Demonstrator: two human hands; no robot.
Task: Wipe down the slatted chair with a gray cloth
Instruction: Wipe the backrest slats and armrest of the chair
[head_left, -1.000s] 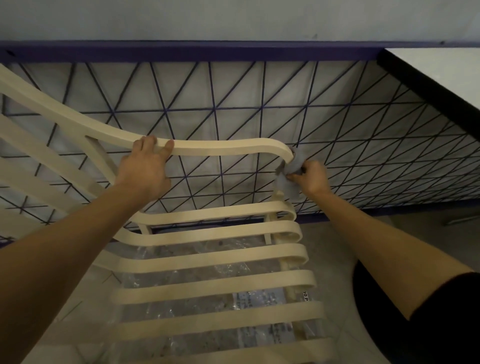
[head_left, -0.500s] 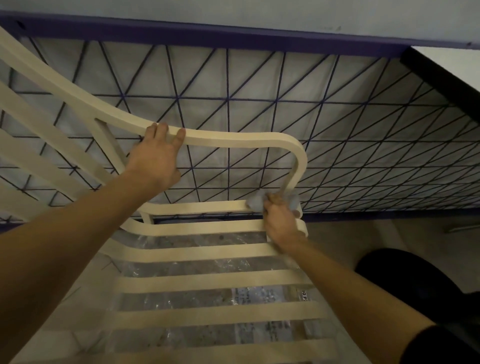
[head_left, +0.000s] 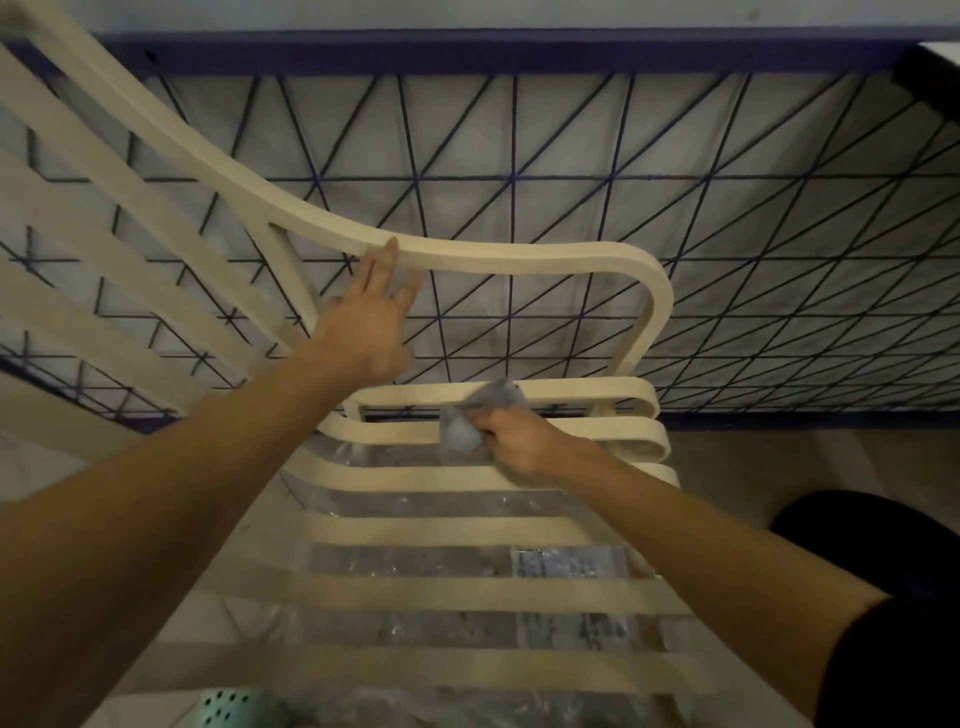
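The right grip is closed round a bunched gray cloth, fingers curled into it, pressing it on the two farthest seat slats of the slatted chair. Half a second ago this grip and cloth sat at the right ends of those slats, under the armrest's upright; they have now slid toward 9 o'clock, to about mid-slat. A second ago the cloth was up on the armrest's bend.

The left grip, at 11 o'clock from the cloth, has loosened. Earlier its fingers hooked over the armrest rail; now they are held straight and holding nothing, with only the fingertips touching the rail's near edge.

From the cloth the slats run bare toward 3 o'clock as far as their looped ends, and toward 9 o'clock to the curled ends by the left forearm. The armrest upright comes down at 2 o'clock, apart from the cloth. Nearer slats toward 6 o'clock lie uncovered, with clear plastic wrap showing through the gaps.

The wall patterned with dark triangles stands just behind the chair at 12 o'clock. Bare floor opens at 3 o'clock past the slat ends, and a black rounded shape sits at 4 o'clock.
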